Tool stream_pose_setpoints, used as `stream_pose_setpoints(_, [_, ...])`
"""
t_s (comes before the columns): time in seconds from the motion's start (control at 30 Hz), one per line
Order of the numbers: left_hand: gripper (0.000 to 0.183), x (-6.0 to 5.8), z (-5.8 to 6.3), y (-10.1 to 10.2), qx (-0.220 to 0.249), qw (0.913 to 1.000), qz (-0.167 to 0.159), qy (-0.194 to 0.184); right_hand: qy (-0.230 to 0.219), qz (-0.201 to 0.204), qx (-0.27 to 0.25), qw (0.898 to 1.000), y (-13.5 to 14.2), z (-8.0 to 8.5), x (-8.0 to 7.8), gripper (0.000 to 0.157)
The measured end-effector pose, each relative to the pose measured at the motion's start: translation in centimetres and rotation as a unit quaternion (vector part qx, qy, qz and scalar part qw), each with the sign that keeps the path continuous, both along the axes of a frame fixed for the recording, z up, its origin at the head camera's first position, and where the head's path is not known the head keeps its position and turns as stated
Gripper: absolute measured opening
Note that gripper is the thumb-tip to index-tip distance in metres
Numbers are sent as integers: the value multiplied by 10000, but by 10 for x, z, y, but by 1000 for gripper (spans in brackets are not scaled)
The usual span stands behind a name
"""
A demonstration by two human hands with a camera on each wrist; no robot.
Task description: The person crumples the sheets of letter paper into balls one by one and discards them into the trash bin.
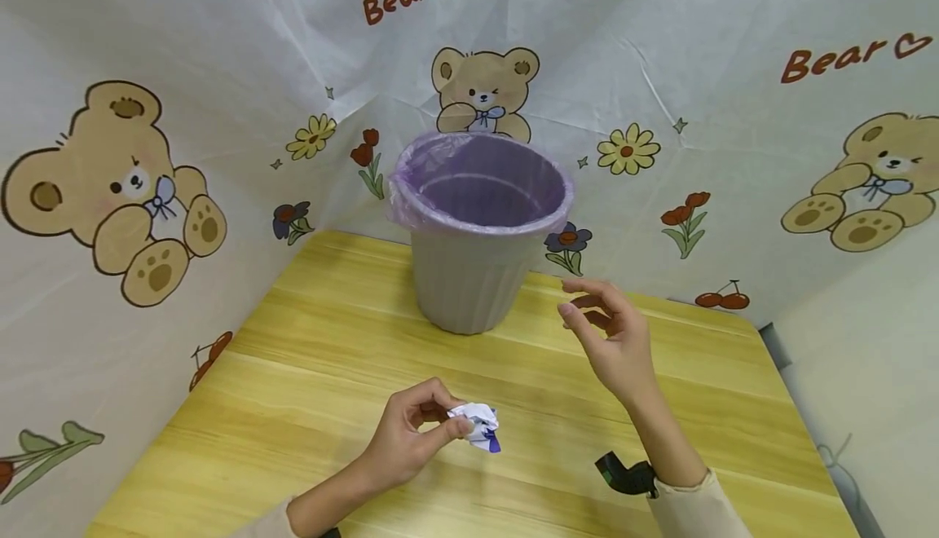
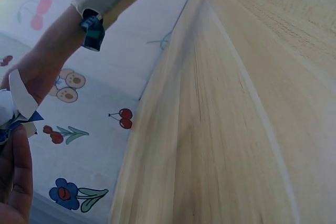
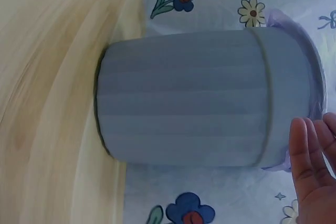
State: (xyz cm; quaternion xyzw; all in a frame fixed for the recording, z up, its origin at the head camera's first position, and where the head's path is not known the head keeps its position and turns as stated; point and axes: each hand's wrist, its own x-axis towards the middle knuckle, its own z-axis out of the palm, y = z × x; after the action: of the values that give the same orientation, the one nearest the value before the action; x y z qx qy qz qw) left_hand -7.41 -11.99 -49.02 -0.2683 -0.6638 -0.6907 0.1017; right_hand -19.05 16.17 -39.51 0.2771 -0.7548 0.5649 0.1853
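Note:
Between thumb and fingers, my left hand (image 1: 411, 432) pinches a crumpled piece of paper (image 1: 478, 424), white with blue-purple patches, above the near part of the table. The same crumpled paper (image 2: 18, 106) shows at the left edge of the left wrist view. My right hand (image 1: 612, 342) is raised to the right, fingers loosely bent and nothing in them. Beyond both hands stands a grey ribbed trash bin (image 1: 469, 277), upright, with a thin purple bag (image 1: 407, 196) folded over its rim. In the right wrist view the right fingers (image 3: 302, 150) overlap the bin's rim.
The wood-grain table (image 1: 293, 383) carries the bin near its back edge. A white sheet (image 1: 609, 24) printed with bears and flowers hangs behind and at both sides. A black wrist camera mount (image 1: 623, 474) sticks out from the right wrist.

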Motion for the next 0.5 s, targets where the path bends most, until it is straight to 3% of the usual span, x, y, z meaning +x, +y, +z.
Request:
stream_pose_setpoints(0.1, [18,1,0,0,16,10000,-9,-16,-361,238,-401,9983,0,3,-12,28])
stream_pose_setpoints(0.27, [17,2,-1,1,38,10000,-49,-68,-494,321,-768,9953,0,7,-31,29])
stream_pose_setpoints(0.5, [18,4,-5,-2,18,10000,-7,-62,-505,182,-708,9960,-2,21,-49,33])
